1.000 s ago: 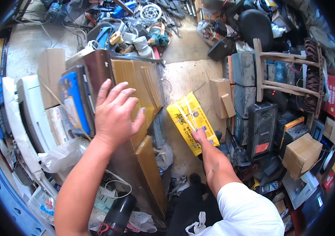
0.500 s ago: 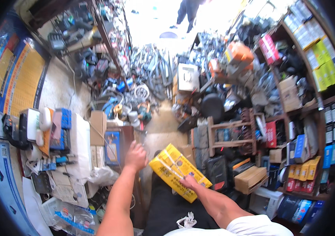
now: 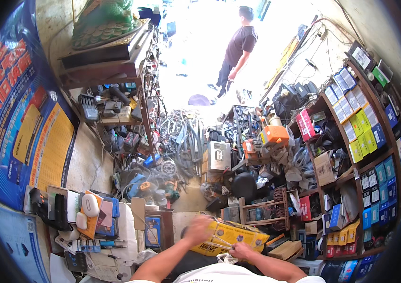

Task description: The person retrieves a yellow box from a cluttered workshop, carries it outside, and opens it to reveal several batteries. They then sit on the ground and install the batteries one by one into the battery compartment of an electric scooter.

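Note:
A yellow cardboard box with dark print and a pale strap around it lies across my lap, close to my body. My right hand is closed on the strap at the near side of the box. My left hand is at the box's left end; motion smears its fingers, so their grip is unclear. A white drawstring hangs at my waist, just beside the right hand.
A cluttered worktop stands on my left. Shelves of small boxes rise on the right, with a wooden rack nearer. Tangled parts cover the floor ahead. A person stands in the bright doorway.
My view has tipped up, showing more of the doorway and the standing person. My left hand has come onto the box's left end. The box now lies more level, nearer my body.

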`<state>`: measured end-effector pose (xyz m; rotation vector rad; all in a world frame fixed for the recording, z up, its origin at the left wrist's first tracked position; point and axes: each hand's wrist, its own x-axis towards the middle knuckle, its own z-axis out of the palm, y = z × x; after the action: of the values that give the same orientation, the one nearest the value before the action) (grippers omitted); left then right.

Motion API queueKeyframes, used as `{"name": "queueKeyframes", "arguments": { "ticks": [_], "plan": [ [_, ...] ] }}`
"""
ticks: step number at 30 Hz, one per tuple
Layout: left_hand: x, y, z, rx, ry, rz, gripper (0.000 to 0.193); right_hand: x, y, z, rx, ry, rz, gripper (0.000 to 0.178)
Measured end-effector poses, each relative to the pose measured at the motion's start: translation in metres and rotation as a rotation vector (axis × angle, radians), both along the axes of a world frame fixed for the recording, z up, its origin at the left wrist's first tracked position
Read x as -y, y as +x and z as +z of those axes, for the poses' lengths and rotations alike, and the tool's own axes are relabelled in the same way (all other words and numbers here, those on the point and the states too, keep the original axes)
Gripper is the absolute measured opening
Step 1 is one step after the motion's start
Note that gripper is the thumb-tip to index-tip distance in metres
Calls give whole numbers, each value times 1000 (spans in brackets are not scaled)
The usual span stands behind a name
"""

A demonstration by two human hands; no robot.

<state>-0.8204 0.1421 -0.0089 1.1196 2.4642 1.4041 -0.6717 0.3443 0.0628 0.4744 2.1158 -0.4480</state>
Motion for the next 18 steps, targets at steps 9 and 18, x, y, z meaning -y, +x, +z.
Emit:
{"name": "queueKeyframes", "arguments": {
  "ticks": [9, 18],
  "plan": [
    [-61, -45, 43, 466, -869, -673, 53, -12, -84, 4, -165, -49, 294, 39],
    [-85, -106, 81, 461, -873, -296, 43, -65, -196, -9, -383, -201, 492, 30]
  ]
}}
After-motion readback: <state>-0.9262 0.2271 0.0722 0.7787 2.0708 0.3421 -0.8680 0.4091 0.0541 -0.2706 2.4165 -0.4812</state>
